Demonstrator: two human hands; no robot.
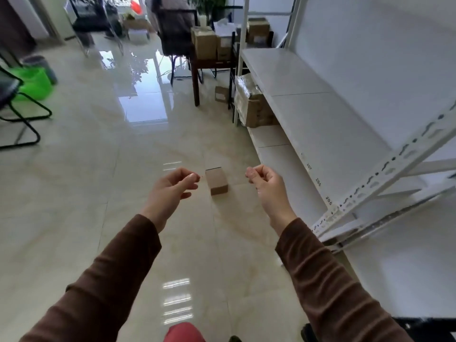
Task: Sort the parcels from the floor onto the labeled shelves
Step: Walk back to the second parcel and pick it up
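Note:
A small brown cardboard parcel [216, 181] lies on the shiny tiled floor, between my two outstretched hands and a little beyond them. My left hand [172, 188] hovers to its left with fingers loosely curled, holding nothing. My right hand [265, 181] hovers to its right, fingers curled in, also with nothing in it. Both arms wear brown sleeves. The white metal shelf rack [320, 124] runs along the right, with small number labels [318, 181] on the front edge of its board. A taped brown box [251, 104] sits on the rack's lower level at the far end.
Several cardboard boxes [207, 43] are stacked on a dark table [197, 77] at the back. A black chair [19, 112] and a green bag [34, 82] stand at the left. An upright post of the rack [385, 174] slants across the right.

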